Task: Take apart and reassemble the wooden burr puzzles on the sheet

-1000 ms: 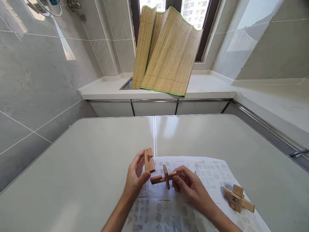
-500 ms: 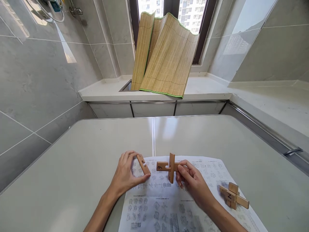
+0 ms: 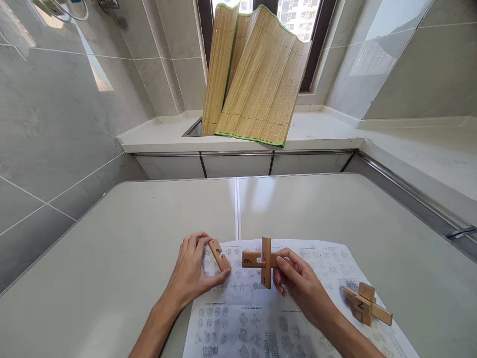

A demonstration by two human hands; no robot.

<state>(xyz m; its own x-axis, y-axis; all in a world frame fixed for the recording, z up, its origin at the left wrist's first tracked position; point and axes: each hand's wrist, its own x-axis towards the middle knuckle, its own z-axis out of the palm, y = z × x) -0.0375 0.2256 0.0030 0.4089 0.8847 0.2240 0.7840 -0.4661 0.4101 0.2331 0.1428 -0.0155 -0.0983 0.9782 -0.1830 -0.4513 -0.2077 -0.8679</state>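
Note:
A notched wooden piece [image 3: 219,254] is held by its two ends between the thumb and fingers of my left hand [image 3: 192,268]. To the right, my right hand [image 3: 298,276] pinches the right end of a wooden cross [image 3: 266,261], made of a flat bar marked with a number and an upright bar through it. A gap separates the cross from the notched piece. Both hands are above a printed sheet [image 3: 238,298] covered with small diagrams. An assembled wooden puzzle [image 3: 365,304] marked "2" rests on the sheet's right part.
The sheet lies on a pale table [image 3: 167,214] with a seam down its middle. Beyond the table's far edge, a folded bamboo mat [image 3: 261,79] leans at the window above a white ledge [image 3: 320,129]. Tiled walls stand on both sides.
The view has tilted and shifted slightly. The cross in my right hand has turned a little, its upright bar now straighter. My left hand keeps its hold on the notched piece.

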